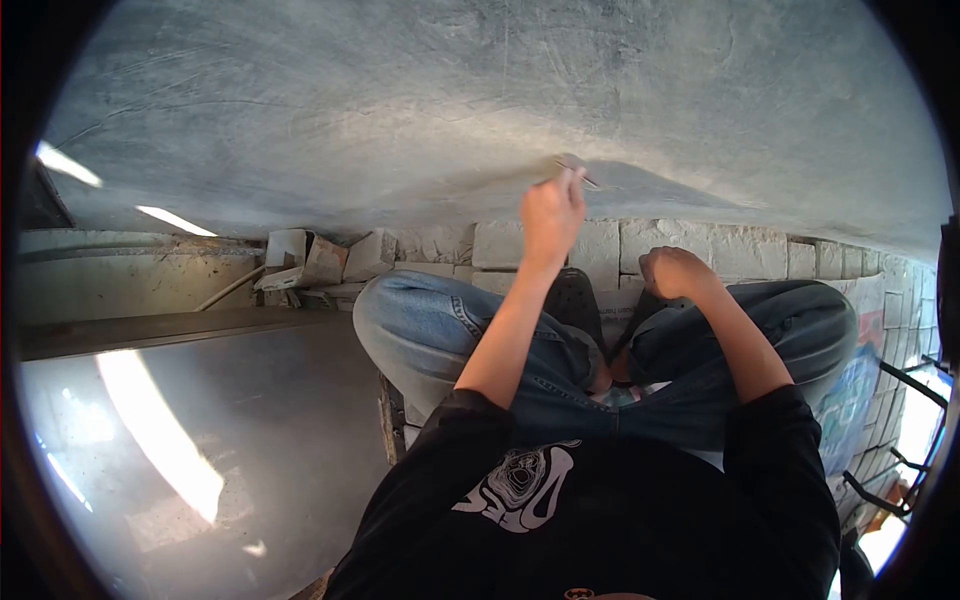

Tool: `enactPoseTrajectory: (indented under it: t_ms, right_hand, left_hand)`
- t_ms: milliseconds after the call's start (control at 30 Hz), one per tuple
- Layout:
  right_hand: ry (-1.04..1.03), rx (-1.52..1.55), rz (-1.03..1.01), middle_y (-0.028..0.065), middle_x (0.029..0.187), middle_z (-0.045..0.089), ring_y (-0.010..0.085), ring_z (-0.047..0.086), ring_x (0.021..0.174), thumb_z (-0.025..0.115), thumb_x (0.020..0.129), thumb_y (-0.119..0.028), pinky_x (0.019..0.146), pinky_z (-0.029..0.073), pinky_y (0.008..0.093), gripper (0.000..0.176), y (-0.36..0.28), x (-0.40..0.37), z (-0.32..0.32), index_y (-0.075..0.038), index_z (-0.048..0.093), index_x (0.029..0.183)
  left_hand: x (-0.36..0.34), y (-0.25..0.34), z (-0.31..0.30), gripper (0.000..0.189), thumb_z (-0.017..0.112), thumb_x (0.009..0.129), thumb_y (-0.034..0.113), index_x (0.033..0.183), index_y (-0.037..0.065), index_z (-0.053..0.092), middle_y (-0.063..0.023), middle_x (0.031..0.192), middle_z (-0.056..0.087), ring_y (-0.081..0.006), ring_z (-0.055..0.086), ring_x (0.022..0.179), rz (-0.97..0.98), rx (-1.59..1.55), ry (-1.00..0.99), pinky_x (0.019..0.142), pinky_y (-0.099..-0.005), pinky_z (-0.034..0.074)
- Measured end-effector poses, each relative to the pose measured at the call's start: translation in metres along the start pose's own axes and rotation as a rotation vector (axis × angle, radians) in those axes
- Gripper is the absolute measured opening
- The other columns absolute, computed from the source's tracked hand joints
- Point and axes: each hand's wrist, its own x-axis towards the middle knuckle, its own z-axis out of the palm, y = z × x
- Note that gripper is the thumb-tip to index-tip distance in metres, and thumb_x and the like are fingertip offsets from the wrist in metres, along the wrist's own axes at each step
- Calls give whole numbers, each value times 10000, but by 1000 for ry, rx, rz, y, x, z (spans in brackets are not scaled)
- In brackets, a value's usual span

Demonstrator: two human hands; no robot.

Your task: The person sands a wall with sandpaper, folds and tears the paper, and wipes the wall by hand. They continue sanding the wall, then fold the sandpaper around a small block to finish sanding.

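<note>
A smooth grey surface (400, 120) with faint scratches and smears fills the upper part of the view. My left hand (553, 215) is closed round a small flat tool (577, 170), whose thin edge lies at the grey surface; a dark shadow spreads to its right. My right hand (675, 272) is curled closed above my right knee, close to the pale blocks (660, 243) along the surface's lower edge. Whether anything is inside its fingers is hidden.
Broken block pieces (325, 262) and a thin stick (232, 288) lie at the left. Below them is a shiny grey panel (280, 430). My crossed legs in jeans (420, 320) fill the middle. Black metal bars (912, 385) stand at the far right.
</note>
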Motion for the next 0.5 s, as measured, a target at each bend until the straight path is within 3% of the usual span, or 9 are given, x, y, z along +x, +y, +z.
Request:
enactPoseTrajectory:
  t_ms: [100,167,233,267,333,367,500]
  right_hand:
    - [-110,14,7,182,932,639,339,598,938,614,704,-169,799,488,412,227,-10,-7,-18,-15,632,870]
    - [-63,55,22,180,932,638,340,599,927,613,698,-164,792,489,413,223,-6,-15,-15,-18,629,866]
    - [-40,54,38,188,893,628,358,593,894,578,706,-168,773,479,427,202,7,-18,-8,-16,615,834]
    - [-16,48,44,196,854,617,376,588,860,543,714,-173,755,468,440,190,11,-18,-3,-14,601,802]
    - [-10,5,42,194,853,618,377,590,853,535,720,-169,757,471,436,190,13,-12,2,-11,602,802]
    - [6,-42,41,193,851,618,377,592,845,527,726,-165,760,474,431,190,13,-9,3,-9,603,802]
    - [-12,-14,11,195,880,620,375,593,866,528,728,-169,770,477,425,206,-7,-2,-6,-4,609,820]
  left_hand:
    - [-1,0,7,209,595,848,143,669,43,552,-150,523,522,-304,537,454,-6,-18,3,419,-370,390]
    - [22,19,-31,254,573,880,206,707,27,621,-122,468,473,-156,401,371,-62,-64,143,393,-312,346]
    - [51,32,-82,233,568,885,194,728,41,645,-71,449,457,-98,378,392,-212,-26,257,380,-284,319]
    - [52,22,-86,233,568,885,194,728,41,645,-71,449,457,-98,378,392,-216,-25,247,380,-284,319]
    - [52,5,-87,220,555,892,177,743,57,662,-41,445,454,-79,362,403,-41,93,245,372,-268,298]
    - [42,8,-75,218,557,888,176,732,63,659,-72,457,479,-116,378,385,-113,144,166,383,-287,317]
    - [17,-3,-33,206,562,882,177,737,70,662,-115,477,498,-186,398,380,-123,44,151,403,-308,341]
